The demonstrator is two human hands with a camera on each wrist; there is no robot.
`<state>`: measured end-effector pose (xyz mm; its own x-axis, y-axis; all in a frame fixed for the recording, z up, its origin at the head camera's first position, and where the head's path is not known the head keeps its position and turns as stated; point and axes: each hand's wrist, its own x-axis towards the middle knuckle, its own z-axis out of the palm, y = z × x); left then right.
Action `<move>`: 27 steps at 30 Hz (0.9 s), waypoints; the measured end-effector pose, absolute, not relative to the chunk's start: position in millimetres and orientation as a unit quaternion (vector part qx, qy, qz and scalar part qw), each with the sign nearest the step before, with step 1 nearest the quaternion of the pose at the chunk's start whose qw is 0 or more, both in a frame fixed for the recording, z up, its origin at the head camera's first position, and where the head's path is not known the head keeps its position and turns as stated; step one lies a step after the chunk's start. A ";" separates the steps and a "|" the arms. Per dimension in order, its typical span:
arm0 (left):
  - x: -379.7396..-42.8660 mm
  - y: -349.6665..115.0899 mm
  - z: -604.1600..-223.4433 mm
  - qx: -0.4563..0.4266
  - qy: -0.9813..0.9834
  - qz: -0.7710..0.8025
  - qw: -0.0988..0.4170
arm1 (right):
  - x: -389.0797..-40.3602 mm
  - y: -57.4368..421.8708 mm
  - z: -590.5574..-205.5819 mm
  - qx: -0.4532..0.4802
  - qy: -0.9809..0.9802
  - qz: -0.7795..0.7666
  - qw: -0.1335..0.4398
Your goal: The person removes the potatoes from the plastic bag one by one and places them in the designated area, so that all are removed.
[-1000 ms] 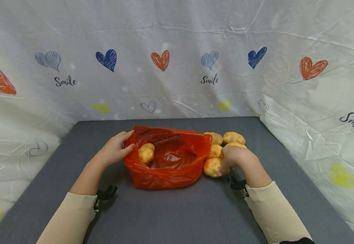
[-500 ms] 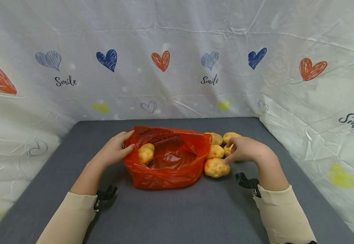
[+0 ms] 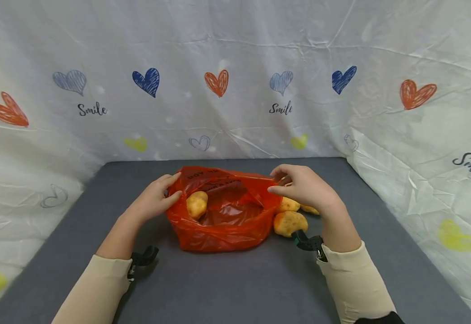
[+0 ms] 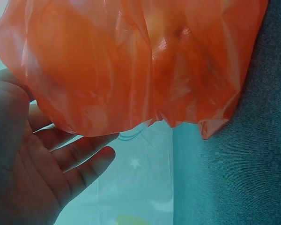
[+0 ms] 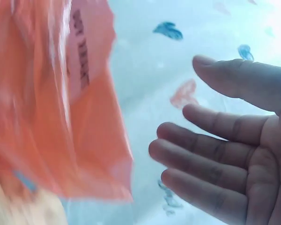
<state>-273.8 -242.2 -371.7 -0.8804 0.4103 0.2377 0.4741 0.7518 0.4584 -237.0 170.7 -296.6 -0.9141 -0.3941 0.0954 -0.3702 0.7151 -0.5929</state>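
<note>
A red plastic bag [image 3: 219,238] stands on the table with its mouth wide, and black print runs along its far inner side. One potato [image 3: 197,204] shows inside, near the left rim. My left hand [image 3: 154,196] touches that rim with extended fingers; in the left wrist view its fingers [image 4: 91,164] lie against the bag's outside, and the thumb tip is hidden. Beside the right rim, my right hand [image 3: 306,186] holds nothing, its thumb spread from the fingers. More potatoes, including a front one [image 3: 290,223], lie right of the bag, partly hidden by that hand.
The grey table [image 3: 227,288] ends at a white curtain [image 3: 243,103] printed with hearts and the word Smile, which also hangs along both sides. A black wrist mount [image 3: 309,241] hangs under the right wrist, close to the front potato.
My right hand has left the potatoes and moved up and left to the bag's right rim. The left hand and the bag have stayed put.
</note>
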 end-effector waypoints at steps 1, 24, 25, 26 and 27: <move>-273.3 -242.2 -371.0 -0.237 -0.933 -0.261 0.063 | -238.6 164.2 -297.0 -0.212 0.923 -0.320 0.018; -261.6 -233.8 -356.5 -0.255 -0.921 -0.283 0.079 | -267.3 1.1 -371.1 -0.345 0.912 -0.205 0.084; -261.3 -233.8 -356.4 -0.255 -0.921 -0.285 0.078 | -267.6 0.0 -374.1 -0.343 0.914 -0.201 0.084; -260.9 -234.0 -356.1 -0.254 -0.921 -0.285 0.078 | -267.6 -0.8 -376.4 -0.340 0.916 -0.198 0.082; -260.5 -234.2 -355.9 -0.253 -0.921 -0.287 0.077 | -267.7 -1.3 -378.6 -0.335 0.918 -0.195 0.082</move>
<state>-260.5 -234.2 -355.9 -0.8599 0.4219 0.2873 0.5104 0.7076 0.4886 -267.7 -1.3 -378.6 -0.7627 -0.6465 -0.0195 -0.5829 0.7001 -0.4125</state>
